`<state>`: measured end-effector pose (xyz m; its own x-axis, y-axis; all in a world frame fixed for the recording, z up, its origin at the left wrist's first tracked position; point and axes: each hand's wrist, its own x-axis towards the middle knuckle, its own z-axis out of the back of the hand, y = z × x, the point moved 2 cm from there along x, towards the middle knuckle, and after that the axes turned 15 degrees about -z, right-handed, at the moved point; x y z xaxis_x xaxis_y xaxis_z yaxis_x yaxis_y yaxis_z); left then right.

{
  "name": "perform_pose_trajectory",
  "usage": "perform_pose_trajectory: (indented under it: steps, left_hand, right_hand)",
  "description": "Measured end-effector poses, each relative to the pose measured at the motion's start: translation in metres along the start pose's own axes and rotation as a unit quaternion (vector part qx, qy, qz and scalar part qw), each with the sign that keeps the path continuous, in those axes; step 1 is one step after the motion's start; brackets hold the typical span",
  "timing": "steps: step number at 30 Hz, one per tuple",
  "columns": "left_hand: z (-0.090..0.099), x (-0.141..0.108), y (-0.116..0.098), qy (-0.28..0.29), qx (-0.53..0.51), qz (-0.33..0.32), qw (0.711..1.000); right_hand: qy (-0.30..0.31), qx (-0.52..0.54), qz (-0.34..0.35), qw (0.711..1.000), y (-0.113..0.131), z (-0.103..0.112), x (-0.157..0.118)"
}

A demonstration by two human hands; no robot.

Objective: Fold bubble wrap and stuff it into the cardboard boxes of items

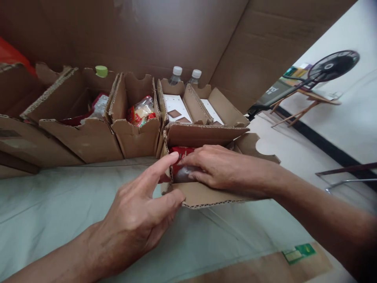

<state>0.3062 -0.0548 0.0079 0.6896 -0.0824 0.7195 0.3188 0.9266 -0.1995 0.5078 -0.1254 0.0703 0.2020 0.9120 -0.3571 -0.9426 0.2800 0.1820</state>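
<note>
A small open cardboard box [215, 194] lies in front of a row of similar boxes, with a red and clear plastic packet [181, 173] inside it. My left hand [144, 208] grips the left end of this box, its thumb at the front corner and its index finger at the upper rim; the other fingers are partly hidden behind the end wall. My right hand [218, 167] reaches into the box from the right. Its fingers are bent onto the packet, and some fingertips are out of sight.
Behind stand cardboard bins, one with a red and clear food packet [143, 112], another with white boxes [176, 108]. Two white-capped bottles [176, 74] and a green cap [101, 71] show there. A large cardboard wall [123, 35] rises behind. A black fan [334, 67] stands at right.
</note>
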Motion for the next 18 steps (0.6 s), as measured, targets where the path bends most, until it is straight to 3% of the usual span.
perform_pose_trajectory:
  steps: [4, 9, 11, 13, 14, 15, 17, 18]
  left_hand:
    - [-0.001, 0.0, 0.0, -0.014, -0.001, 0.005, 1.0]
    - [0.0, 0.003, -0.003, -0.011, -0.002, 0.011, 1.0]
    - [0.001, 0.001, -0.006, -0.032, -0.006, 0.026, 0.999]
    - [0.002, -0.005, -0.009, -0.068, -0.005, 0.058, 0.996]
    - [0.003, -0.01, -0.01, -0.087, -0.004, 0.079, 0.993]
    - [0.003, -0.016, -0.011, -0.103, -0.006, 0.103, 0.989]
    - [-0.002, -0.028, -0.01, -0.112, -0.025, 0.158, 0.981]
    - [-0.006, -0.034, -0.009, -0.105, -0.045, 0.185, 0.976]
  right_hand:
    - [0.049, -0.06, -0.039, 0.996, 0.004, 0.004, -0.002]
    - [0.015, -0.07, -0.044, 0.996, 0.006, -0.002, 0.004]
    - [-0.042, -0.028, -0.029, 0.998, 0.0, -0.001, -0.006]
    - [-0.176, 0.047, -0.036, 0.983, -0.01, 0.002, -0.031]
    - [-0.274, 0.091, -0.053, 0.956, -0.017, 0.003, -0.049]
    - [-0.385, 0.135, -0.08, 0.91, -0.026, 0.002, -0.07]
    - [-0.566, 0.223, -0.145, 0.781, -0.047, -0.012, -0.112]
    - [-0.613, 0.268, -0.176, 0.722, -0.06, -0.025, -0.128]
